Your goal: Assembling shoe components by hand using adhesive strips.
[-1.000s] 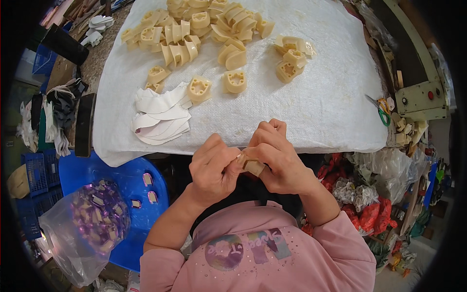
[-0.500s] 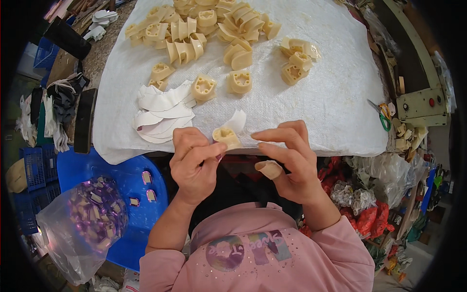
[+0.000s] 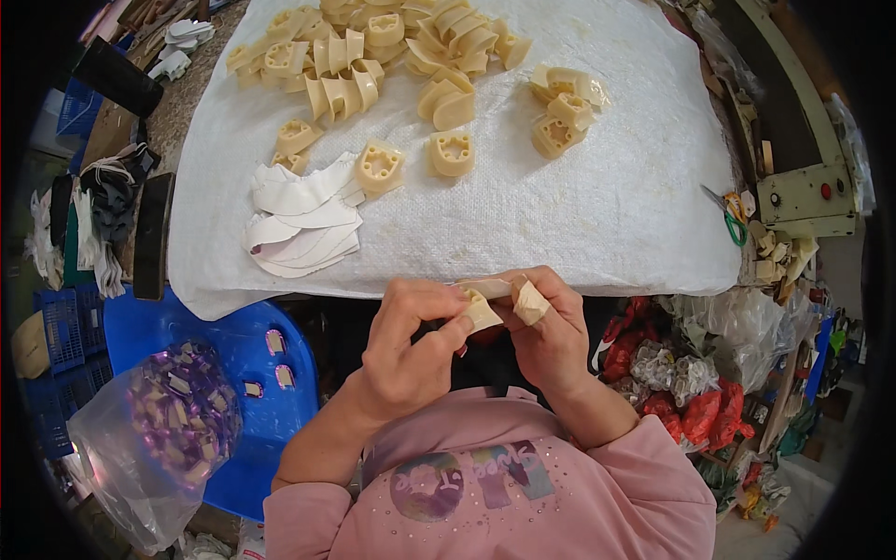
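White cut pieces (image 3: 306, 219): stacked near front-left corner of cloth-covered table (image 3: 607, 215). Left hand (image 3: 409, 343): fingers pinched on cream moulded piece (image 3: 481, 314), just off front edge. Right hand (image 3: 553, 341): fingers curled closed on pale strip (image 3: 491, 288).

Both arms are bent at the elbow, with the left forearm (image 3: 325, 431) and the right forearm (image 3: 599, 409) angled inward. The left hand (image 3: 415, 341) is held back-up, its thumb and forefinger closed in a pinch. The right hand (image 3: 553, 336) is raised just beside it, with its fingers curled inward toward the left fingertips.
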Action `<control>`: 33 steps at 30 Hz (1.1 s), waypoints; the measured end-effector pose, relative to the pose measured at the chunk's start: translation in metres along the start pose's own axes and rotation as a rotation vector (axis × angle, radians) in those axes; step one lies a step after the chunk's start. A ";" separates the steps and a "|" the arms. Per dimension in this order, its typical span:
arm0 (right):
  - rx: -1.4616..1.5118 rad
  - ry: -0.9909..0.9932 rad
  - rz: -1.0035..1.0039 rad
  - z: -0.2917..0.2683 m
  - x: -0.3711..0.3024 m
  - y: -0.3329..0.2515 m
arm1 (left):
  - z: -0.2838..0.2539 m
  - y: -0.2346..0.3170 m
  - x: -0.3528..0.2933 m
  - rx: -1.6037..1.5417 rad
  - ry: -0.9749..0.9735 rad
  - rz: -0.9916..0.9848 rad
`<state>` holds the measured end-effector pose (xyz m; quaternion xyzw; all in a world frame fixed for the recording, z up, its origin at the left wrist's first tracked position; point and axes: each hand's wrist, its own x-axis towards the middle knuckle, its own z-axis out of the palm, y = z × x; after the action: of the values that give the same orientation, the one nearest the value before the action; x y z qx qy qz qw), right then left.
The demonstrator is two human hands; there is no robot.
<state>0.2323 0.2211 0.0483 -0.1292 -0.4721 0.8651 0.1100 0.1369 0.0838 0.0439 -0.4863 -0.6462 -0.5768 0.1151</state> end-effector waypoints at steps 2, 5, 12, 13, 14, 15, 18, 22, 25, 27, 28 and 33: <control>-0.015 0.004 0.020 0.000 -0.003 -0.003 | 0.002 -0.001 0.000 0.035 -0.017 0.025; -0.052 -0.011 0.044 0.005 -0.002 -0.009 | 0.003 -0.002 0.001 0.102 -0.040 0.032; -0.647 -0.031 -0.155 0.008 0.002 -0.007 | 0.006 0.006 0.010 0.287 -0.158 0.016; -0.820 -0.056 -0.151 0.008 0.003 -0.009 | 0.004 0.005 0.009 0.304 -0.182 0.003; -0.821 -0.055 -0.151 0.007 0.005 -0.010 | 0.004 0.003 0.007 0.303 -0.182 0.002; -0.780 -0.080 -0.126 0.005 0.006 -0.010 | 0.005 -0.002 0.004 0.264 -0.151 -0.021; -0.643 -0.243 -0.095 -0.013 0.018 -0.017 | 0.000 -0.001 0.001 0.127 -0.118 -0.157; -0.267 -0.224 0.287 -0.027 0.034 -0.026 | 0.003 -0.001 0.000 -0.256 -0.007 -0.287; -0.156 -0.354 0.348 -0.030 0.038 -0.026 | 0.008 0.004 0.000 -0.304 -0.052 -0.186; -0.212 -0.344 0.351 -0.023 0.038 -0.032 | 0.006 0.001 0.000 -0.234 -0.070 -0.148; -0.268 -0.340 0.356 -0.020 0.039 -0.033 | 0.006 0.000 -0.001 -0.160 -0.084 -0.110; -0.394 -0.343 0.339 -0.020 0.044 -0.028 | 0.009 -0.006 -0.005 -0.062 -0.114 -0.107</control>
<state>0.1997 0.2655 0.0560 -0.0770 -0.6141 0.7721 -0.1441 0.1382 0.0901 0.0340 -0.4864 -0.6586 -0.5732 0.0323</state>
